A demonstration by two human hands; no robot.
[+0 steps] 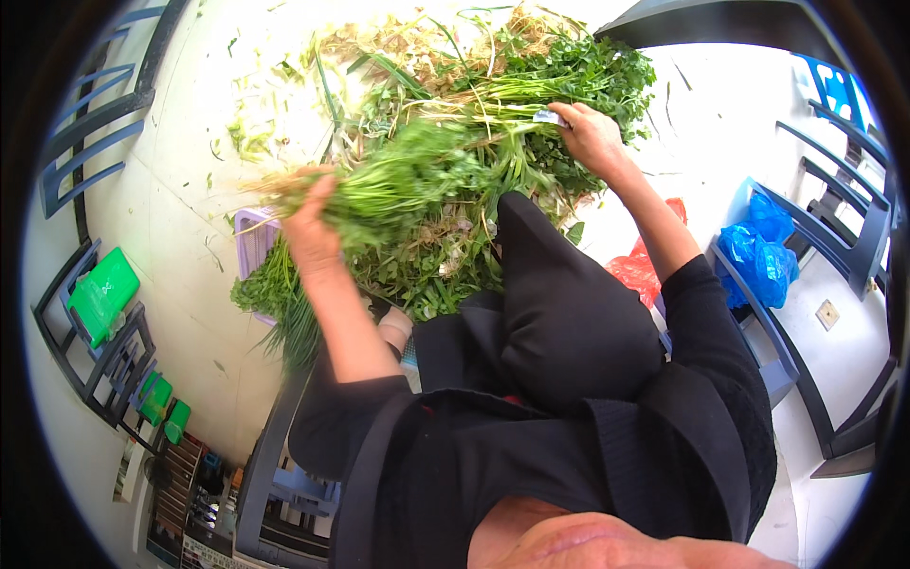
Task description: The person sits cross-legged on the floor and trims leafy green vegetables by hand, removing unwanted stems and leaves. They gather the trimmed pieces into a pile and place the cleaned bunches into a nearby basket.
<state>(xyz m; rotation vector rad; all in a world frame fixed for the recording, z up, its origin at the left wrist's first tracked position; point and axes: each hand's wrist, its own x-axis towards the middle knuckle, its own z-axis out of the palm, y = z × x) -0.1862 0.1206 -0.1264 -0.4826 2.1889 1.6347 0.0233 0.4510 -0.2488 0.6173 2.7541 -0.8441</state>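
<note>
My left hand (311,224) grips a bunch of leafy green herbs (405,181) near its pale root end; the leaves point right and are motion-blurred. At the right, my right hand (593,142) pinches a small pale flat piece (549,117), whose exact kind I cannot tell. It is over a pile of long-stemmed leafy greens (604,82) on the floor. Loose leaves and trimmings (455,267) lie below the held bunch, in front of my legs. Beside my left forearm is a lilac plastic basket (254,245), with leafy greens and thin green stalks (295,334) at it.
Pale roots and trimmings (398,50) cover the floor ahead, with scraps (252,139) scattered left. A red plastic bag (638,274) lies right of my knee. Blue plastic bags (761,252) rest on a chair at right. Chairs at left hold green containers (105,295). A dark furniture edge (718,25) stands ahead.
</note>
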